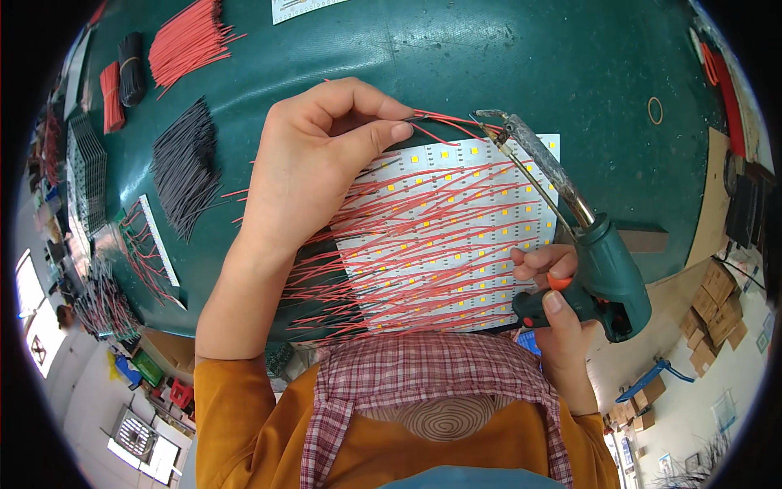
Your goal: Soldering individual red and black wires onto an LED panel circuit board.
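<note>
My left hand [322, 155] is closed in a pinch on thin red wires [444, 116] above the far edge of a white LED panel [521, 191]. The wires run right from its fingertips toward the tip of a green soldering gun [607, 265]. My right hand [562, 306] grips that gun by its handle, fingers around the orange trigger. The gun's metal tip is at the panel's far right corner, by the wire ends; whether they touch I cannot tell. Many red wires lie in rows across the panel, which carries small yellow LEDs.
Left on the green table [570, 49] lie a loose pile of black wires [186, 167], a pile of red wires [191, 41], and tied red and black bundles [130, 69]. A narrow white strip with wires [159, 240] is nearer. A rubber band [654, 110] lies far right.
</note>
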Demonstrator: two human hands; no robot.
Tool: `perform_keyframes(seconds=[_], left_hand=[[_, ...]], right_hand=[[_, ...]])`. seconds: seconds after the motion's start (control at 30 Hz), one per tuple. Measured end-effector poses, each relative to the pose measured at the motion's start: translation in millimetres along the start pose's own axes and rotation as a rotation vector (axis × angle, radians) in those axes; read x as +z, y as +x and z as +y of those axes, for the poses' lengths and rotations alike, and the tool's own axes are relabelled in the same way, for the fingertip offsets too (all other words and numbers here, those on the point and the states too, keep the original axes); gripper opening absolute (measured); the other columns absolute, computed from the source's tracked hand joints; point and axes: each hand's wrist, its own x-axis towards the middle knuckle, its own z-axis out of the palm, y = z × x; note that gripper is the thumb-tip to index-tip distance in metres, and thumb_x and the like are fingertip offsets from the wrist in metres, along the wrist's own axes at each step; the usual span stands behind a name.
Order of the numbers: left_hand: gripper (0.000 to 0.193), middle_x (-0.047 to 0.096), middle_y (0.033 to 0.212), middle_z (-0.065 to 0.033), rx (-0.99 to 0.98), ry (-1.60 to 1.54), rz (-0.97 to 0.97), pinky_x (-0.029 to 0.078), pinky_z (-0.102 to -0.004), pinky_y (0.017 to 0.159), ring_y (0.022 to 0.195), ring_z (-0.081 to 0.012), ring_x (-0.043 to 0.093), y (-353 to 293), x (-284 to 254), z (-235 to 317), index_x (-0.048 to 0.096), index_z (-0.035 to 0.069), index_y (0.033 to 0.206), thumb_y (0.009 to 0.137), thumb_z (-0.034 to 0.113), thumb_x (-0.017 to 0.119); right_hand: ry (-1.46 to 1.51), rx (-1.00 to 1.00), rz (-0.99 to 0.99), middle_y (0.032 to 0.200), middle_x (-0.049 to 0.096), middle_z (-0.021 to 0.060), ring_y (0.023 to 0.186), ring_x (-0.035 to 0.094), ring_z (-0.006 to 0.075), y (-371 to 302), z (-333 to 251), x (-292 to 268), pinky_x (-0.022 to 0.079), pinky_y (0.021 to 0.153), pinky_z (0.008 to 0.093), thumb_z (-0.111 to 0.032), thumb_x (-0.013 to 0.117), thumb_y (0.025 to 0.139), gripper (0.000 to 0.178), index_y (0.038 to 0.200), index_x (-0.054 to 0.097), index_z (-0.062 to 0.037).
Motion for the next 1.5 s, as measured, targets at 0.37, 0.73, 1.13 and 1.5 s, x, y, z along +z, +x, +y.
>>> perform_keyframes(seconds=[0.37,0.73,1.13,1.5], left_hand=[[0.011,0.071,0.085,-0.002,0.025,0.08,0.066,0.051,-0.0206,0.071,0.077,-0.0057,0.063,-4.7,-10.9,12.6,0.073,-0.003,0.1,0.089,-0.001,0.069],[0.012,0.073,0.089,-0.0061,0.219,0.252,0.42,0.052,-0.0218,0.075,0.078,-0.0105,0.067,7.1,-92.2,28.5,0.071,-0.004,0.103,0.094,0.003,0.066],[0.027,0.067,0.1,-0.014,0.225,1.191,0.345,0.049,-0.0349,0.082,0.095,-0.0229,0.062,108.0,-191.5,41.3,0.066,0.0,0.11,0.089,0.016,0.062],[0.015,0.069,0.077,-0.0208,0.231,1.446,0.308,0.052,-0.045,0.066,0.072,-0.0389,0.067,128.2,-176.2,58.6,0.073,0.001,0.083,0.075,0.013,0.067]], right_hand=[[-0.023,0.002,0.025,0.115,0.06,0.0181,0.103,0.065,0.0254,1.5,-3.6,7.4,0.046,0.106,0.0522,-0.009,0.065,0.088,0.028,0.112,0.051,-0.0044],[0.0,-0.059,0.126,0.11,0.059,0.0186,0.092,0.065,0.0234,0.0,-0.9,3.4,0.057,0.092,0.0472,-0.014,0.068,0.086,0.034,0.113,0.051,-0.0021],[-0.098,-0.045,0.115,0.109,0.059,0.0173,0.086,0.064,0.019,-3.8,5.3,-2.0,0.059,0.079,0.0391,-0.015,0.067,0.085,0.035,0.113,0.05,-0.0025],[-0.12,-0.026,0.134,0.11,0.059,0.0191,0.083,0.065,0.0205,-4.1,-4.9,0.1,0.059,0.079,0.0382,-0.012,0.068,0.084,0.036,0.114,0.051,-0.0017]])
